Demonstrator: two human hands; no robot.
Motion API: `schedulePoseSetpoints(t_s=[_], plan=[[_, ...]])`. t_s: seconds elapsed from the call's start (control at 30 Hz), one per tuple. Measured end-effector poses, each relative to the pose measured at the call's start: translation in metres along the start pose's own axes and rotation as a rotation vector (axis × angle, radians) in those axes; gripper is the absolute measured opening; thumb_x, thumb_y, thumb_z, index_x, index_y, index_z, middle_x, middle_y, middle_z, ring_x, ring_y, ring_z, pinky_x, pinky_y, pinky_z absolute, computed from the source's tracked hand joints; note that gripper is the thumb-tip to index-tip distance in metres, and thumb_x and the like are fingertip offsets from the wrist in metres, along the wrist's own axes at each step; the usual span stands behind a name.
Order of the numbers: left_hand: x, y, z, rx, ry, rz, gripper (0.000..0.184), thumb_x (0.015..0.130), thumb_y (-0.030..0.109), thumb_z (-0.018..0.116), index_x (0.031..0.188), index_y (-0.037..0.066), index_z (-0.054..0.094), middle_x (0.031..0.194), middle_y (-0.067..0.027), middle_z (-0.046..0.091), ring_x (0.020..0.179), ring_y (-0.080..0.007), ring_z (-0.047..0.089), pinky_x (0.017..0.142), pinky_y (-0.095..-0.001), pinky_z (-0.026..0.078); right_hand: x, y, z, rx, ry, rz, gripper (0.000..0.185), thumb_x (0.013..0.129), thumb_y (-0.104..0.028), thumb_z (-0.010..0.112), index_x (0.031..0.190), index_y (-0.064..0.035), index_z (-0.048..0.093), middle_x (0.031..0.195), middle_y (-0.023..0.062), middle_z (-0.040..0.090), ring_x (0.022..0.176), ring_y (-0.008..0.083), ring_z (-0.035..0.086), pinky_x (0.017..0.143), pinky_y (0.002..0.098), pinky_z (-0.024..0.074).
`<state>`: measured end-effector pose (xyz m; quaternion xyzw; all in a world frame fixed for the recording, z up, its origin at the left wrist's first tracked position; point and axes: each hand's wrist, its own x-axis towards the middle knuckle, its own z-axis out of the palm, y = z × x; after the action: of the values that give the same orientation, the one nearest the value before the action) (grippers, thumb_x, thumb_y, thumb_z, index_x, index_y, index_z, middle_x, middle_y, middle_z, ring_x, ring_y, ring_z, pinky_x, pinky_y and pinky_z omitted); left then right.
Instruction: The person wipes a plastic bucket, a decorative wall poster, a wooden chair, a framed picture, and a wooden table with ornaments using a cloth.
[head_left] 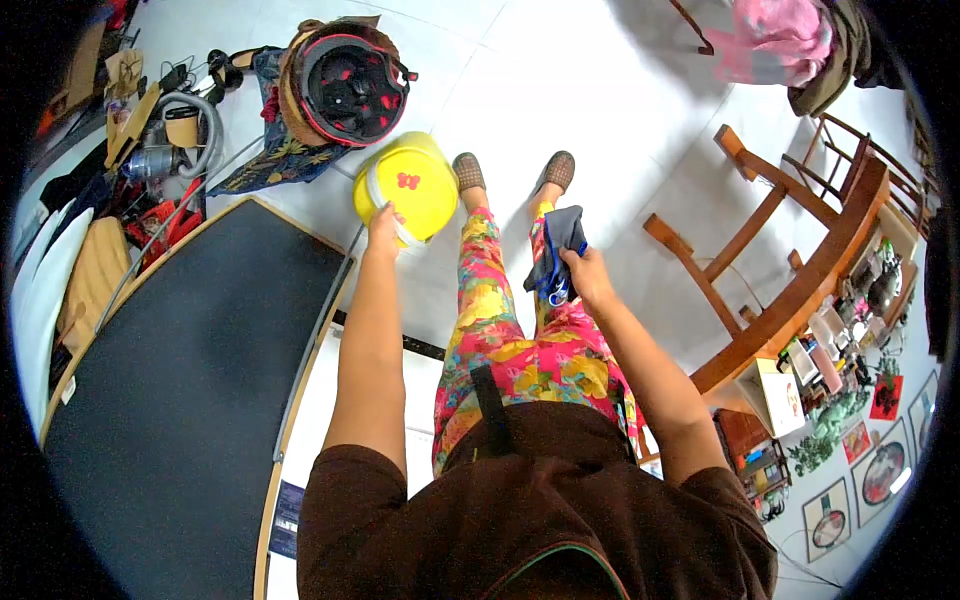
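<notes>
My left hand (383, 228) is closed on the white handle band of a yellow bucket (425, 180), which has a red butterfly-like mark on its top. The bucket hangs or stands just left of my feet; I cannot tell whether it touches the floor. In front of my right thigh, my right hand (588, 272) grips a dark grey cloth (565, 232) with blue edging and some white marking. The cloth droops in folds, and its full shape is hidden.
A helmet (355, 90) lies upturned beyond the bucket. To my left is a dark-topped board or table (190, 360), with piled household items behind it. Wooden furniture legs (740, 230) stick out on the right. Pink cloth (775, 40) hangs at the upper right.
</notes>
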<state>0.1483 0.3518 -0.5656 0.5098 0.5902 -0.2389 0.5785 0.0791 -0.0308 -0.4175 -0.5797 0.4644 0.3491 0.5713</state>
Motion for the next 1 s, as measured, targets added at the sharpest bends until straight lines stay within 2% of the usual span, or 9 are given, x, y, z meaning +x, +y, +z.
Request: schedulePoseSetpoints(t_s=[0.03,0.13,0.2,0.33,0.53,0.67,0.8,0.93,1.0], plan=[[0.018,-0.003,-0.011,0.054,-0.022,0.023,0.025,0.095,0.029,0.062,0.109,0.009,0.056,0.076,0.0006,0.051,0.068,-0.0124,0.050,0.064,-0.0286,0.045,0.003,0.005,0.002,-0.039,-0.010,-0.009,0.030,0.090,-0.016,0.058,0.112,0.0054,0.061,0.092,0.0098,0.069,0.080,0.0192,0.063,0.079,0.0328,0.0502],[0.080,-0.013,-0.039,0.206,-0.010,-0.010,0.045,0.092,0.033,0.065,0.127,0.009,0.049,0.097,-0.0053,0.059,0.085,-0.0162,0.055,0.075,-0.0344,0.046,0.009,0.007,0.014,-0.103,0.005,0.045,0.029,0.090,-0.016,0.058,0.110,0.0046,0.063,0.090,0.0102,0.069,0.079,0.0193,0.063,0.079,0.0331,0.0498],[0.104,-0.022,-0.034,0.176,0.122,0.034,0.057,0.091,0.041,0.064,0.136,0.012,0.043,0.122,-0.0092,0.055,0.107,-0.0213,0.054,0.089,-0.0422,0.041,0.006,0.005,0.027,-0.040,-0.002,-0.008,0.025,0.091,-0.016,0.058,0.102,0.0051,0.065,0.085,0.0127,0.068,0.076,0.0212,0.062,0.074,0.0352,0.0492],[0.025,0.021,0.008,0.298,0.241,-0.032,0.072,0.091,0.047,0.062,0.149,0.018,0.030,0.150,-0.0131,0.038,0.132,-0.0260,0.042,0.100,-0.0474,0.036,-0.002,-0.018,0.045,-0.162,-0.013,-0.067,0.024,0.091,-0.018,0.060,0.098,0.0043,0.064,0.081,0.0148,0.066,0.071,0.0226,0.062,0.068,0.0368,0.0479],[0.000,0.011,-0.004,0.278,0.017,-0.106,0.070,0.093,0.042,0.059,0.151,0.019,0.026,0.150,-0.0091,0.038,0.135,-0.0296,0.038,0.104,-0.0496,0.034,-0.002,-0.016,0.059,-0.129,-0.049,-0.135,0.028,0.089,-0.023,0.061,0.096,0.0038,0.064,0.084,0.0191,0.066,0.077,0.0297,0.065,0.073,0.0406,0.0497],[-0.013,-0.007,-0.019,0.476,-0.022,-0.047,0.062,0.096,0.040,0.055,0.147,0.011,0.035,0.143,-0.0099,0.047,0.122,-0.0286,0.052,0.099,-0.0452,0.039,-0.040,-0.069,0.044,-0.203,-0.042,-0.160,0.029,0.085,-0.020,0.061,0.104,0.0010,0.065,0.092,0.0242,0.066,0.090,0.0380,0.065,0.082,0.0457,0.0501],[-0.059,0.002,-0.001,0.828,-0.208,0.140,0.061,0.095,0.040,0.057,0.143,0.007,0.042,0.130,-0.0096,0.057,0.106,-0.0238,0.061,0.087,-0.0391,0.045,-0.031,-0.040,0.043,-0.120,0.004,-0.271,0.037,0.087,-0.024,0.059,0.117,-0.0027,0.061,0.106,0.0282,0.062,0.103,0.0442,0.060,0.090,0.0490,0.0482],[-0.094,0.025,0.041,1.013,-0.480,0.209,0.053,0.098,0.042,0.052,0.141,0.012,0.046,0.121,-0.0041,0.059,0.095,-0.0167,0.060,0.071,-0.0274,0.046,-0.066,-0.059,0.027,0.075,0.117,-0.245,0.031,0.088,-0.026,0.058,0.107,-0.0023,0.065,0.091,0.0240,0.067,0.086,0.0385,0.065,0.080,0.0454,0.0509],[-0.150,0.040,0.084,1.037,-0.589,0.224,0.052,0.099,0.044,0.050,0.141,0.013,0.045,0.120,-0.0028,0.060,0.093,-0.0158,0.061,0.070,-0.0263,0.048,-0.063,-0.047,0.025,0.286,0.139,-0.269,0.030,0.089,-0.025,0.060,0.102,0.0016,0.065,0.084,0.0164,0.068,0.072,0.0246,0.065,0.071,0.0380,0.0515]])
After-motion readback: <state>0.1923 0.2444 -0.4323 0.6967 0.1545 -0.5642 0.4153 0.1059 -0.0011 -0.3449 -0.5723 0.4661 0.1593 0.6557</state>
